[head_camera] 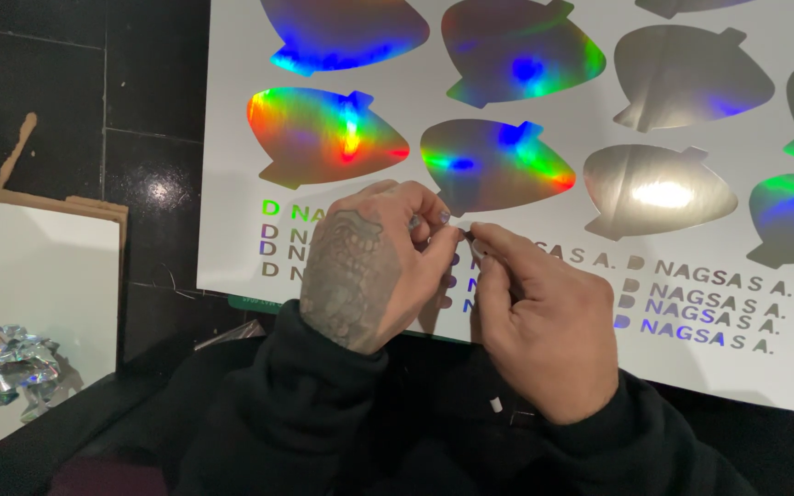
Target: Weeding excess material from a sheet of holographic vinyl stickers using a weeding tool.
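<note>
A large white sheet (526, 119) lies on the dark floor, covered with shiny rainbow-foil shapes and rows of small foil letters. My tattooed left hand (365, 271) and my right hand (539, 326) meet fingertip to fingertip just below one foil shape (493, 165), over the lettering. Between the pinched fingers of the left hand shows a small grey thing (415, 220), too small to identify. The right hand's thumb and forefinger pinch a tiny pale scrap (476, 246). Dark sleeves cover both wrists.
At the left a smaller white sheet (48, 276) rests on brown cardboard (94, 204), with a crumpled wad of foil (20, 372) on it. Dark tiles (149, 138) surround the sheets.
</note>
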